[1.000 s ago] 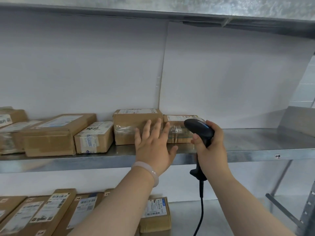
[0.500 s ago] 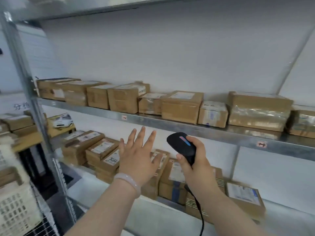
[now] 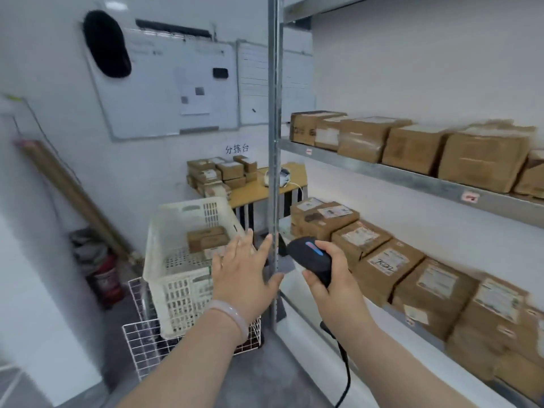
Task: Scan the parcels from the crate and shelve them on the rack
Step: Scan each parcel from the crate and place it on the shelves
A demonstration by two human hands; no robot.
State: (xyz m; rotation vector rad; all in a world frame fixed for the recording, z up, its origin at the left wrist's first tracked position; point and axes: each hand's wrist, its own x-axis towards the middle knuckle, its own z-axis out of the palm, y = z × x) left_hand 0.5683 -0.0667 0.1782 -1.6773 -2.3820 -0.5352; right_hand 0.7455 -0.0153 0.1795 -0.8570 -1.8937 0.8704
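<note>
Risk: my left hand (image 3: 245, 279), fingers (image 3: 265, 245) spread wide and empty, hangs near the crate (image 3: 179, 287) holding a parcel (image 3: 207, 239); right hand (image 3: 334, 290) grips the scanner (image 3: 309, 257), whose cable (image 3: 346, 375) may snag the rack post (image 3: 274, 160).

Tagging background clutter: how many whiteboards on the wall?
2. The large whiteboard hangs left of the rack post; the narrower whiteboard is beside it, partly hidden behind that post.

Whiteboard (image 3: 164, 83) on back wall, black oval object (image 3: 107, 44) over its top-left corner; wooden table (image 3: 259, 189) below; cardboard tube (image 3: 73, 195) leaning on wall, red canister (image 3: 104, 278) near its foot; white wire basket (image 3: 147, 348) on floor
</note>
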